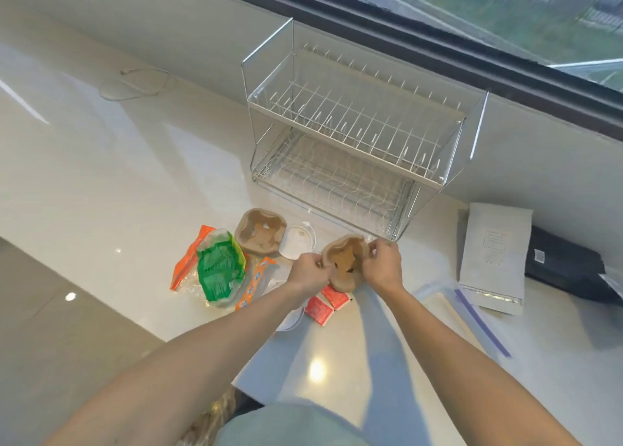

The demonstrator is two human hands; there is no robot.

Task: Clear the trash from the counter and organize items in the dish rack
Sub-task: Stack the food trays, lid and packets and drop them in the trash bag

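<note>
Both hands meet over the middle of the pale desk [101,162]. The left hand [308,272] and the right hand [382,265] each pinch an opposite rim of a brown pulp cup carrier [345,263], both grips closed on it, holding it tilted just above the surface. Under it, toward the near edge, lie red sauce packets [325,305], touching one another.

Left of the hands sits a second pulp carrier [261,234], flat on the desk, with a clear plastic lid [300,241] just beside it. Further left, near the desk's left edge, lies a heap of wrappers: a green-printed clear bag [220,268] flanked by orange-striped packaging [188,260].

A two-tier wire dish rack [354,125] stands against the far edge below the window [505,7], both tiers bare; its front corner is just beyond the right hand. Right of it a silver-grey pouch [494,256] lies flat, overlapping a black object [569,267] at the right edge. A clear zip bag with a purple strip [478,317] lies nearer the front. A thin white cable [135,84] coils at the far left, with open surface around it.
</note>
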